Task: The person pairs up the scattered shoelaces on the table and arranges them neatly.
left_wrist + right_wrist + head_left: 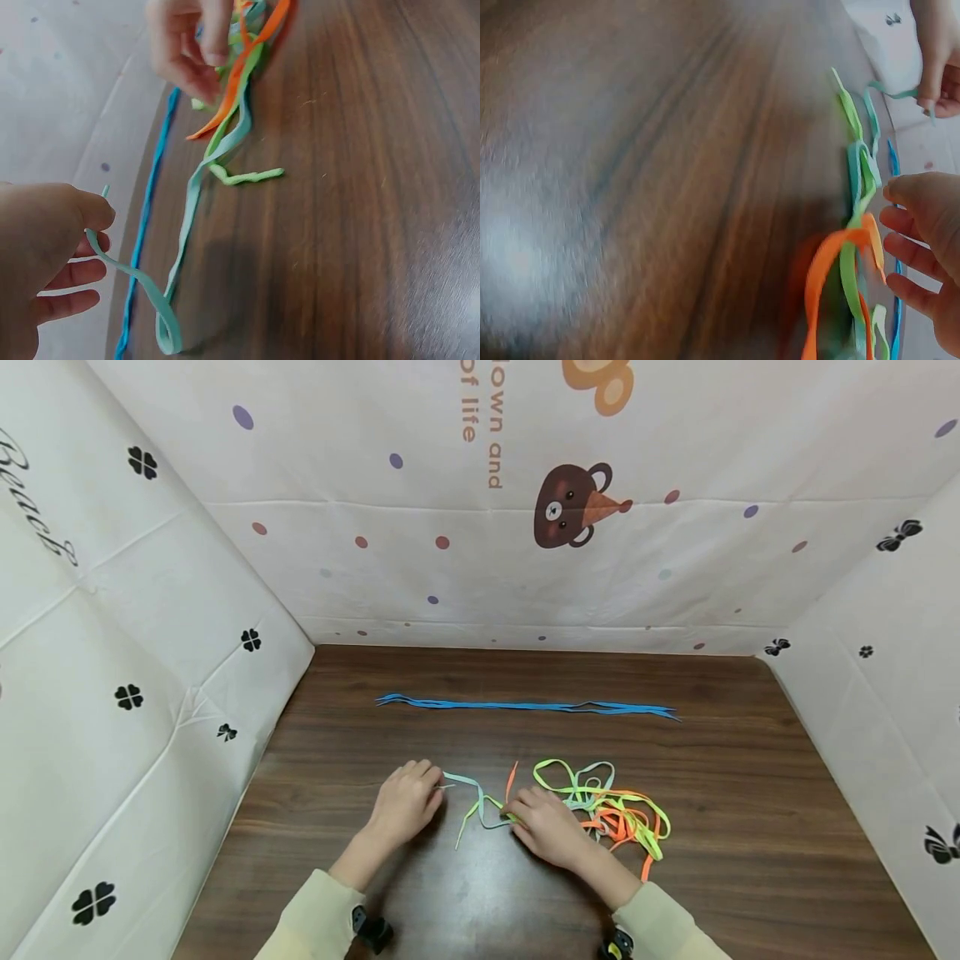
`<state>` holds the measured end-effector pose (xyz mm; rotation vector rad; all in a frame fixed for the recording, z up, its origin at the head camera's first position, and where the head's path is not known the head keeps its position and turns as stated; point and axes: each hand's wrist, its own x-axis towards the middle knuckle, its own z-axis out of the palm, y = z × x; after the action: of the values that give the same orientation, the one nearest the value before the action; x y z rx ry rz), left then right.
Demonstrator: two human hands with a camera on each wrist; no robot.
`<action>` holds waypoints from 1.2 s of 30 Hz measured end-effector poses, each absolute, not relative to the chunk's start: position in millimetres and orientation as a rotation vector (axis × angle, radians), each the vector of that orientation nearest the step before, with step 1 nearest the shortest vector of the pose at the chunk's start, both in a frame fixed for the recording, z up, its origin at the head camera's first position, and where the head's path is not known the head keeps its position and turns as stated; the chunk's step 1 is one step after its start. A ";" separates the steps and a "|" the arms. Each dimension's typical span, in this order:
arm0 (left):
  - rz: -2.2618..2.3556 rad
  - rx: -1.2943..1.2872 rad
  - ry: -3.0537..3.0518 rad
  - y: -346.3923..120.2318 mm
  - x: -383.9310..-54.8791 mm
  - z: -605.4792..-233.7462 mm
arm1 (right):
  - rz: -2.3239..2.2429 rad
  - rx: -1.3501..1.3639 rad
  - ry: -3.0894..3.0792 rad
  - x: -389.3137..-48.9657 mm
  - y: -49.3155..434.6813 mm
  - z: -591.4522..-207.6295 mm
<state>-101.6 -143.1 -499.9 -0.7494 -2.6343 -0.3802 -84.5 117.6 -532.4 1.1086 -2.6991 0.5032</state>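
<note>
My left hand (405, 802) pinches the end of a pale teal flat lace (187, 217) between thumb and forefinger, and its tip pokes out above them. From there the lace droops in a loop to the table and runs toward the pile. My right hand (551, 828) hovers at the pile's left edge, fingers loosely bent, with nothing visibly gripped. Beneath and beside it lie a green lace (847, 112) and an orange lace (825, 255), crossing the teal one. The tangled pile (626, 818) of green, orange and teal laces spreads to the right of that hand.
A bundle of blue laces (517, 705) lies stretched straight across the back of the brown wooden table (750, 793). White printed cloth walls (450, 568) rise at the back and along both sides.
</note>
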 end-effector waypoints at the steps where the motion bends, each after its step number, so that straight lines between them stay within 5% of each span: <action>1: -0.375 -0.741 -2.624 -145.4 -101.5 -498.4 | 0.493 1.117 -2.699 -83.8 115.4 -533.0; 19: -0.445 -0.503 -2.658 -192.2 -103.0 -499.9 | 0.313 1.051 -2.631 -85.9 104.2 -547.6; 36: -0.526 -0.195 -2.820 -240.7 -105.7 -517.2 | 0.559 0.989 -2.650 -85.5 115.5 -523.8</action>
<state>-105.7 -240.7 -517.2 -0.1947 -2.8196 -0.5264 -85.5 115.5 -523.8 0.9889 -2.6497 0.5591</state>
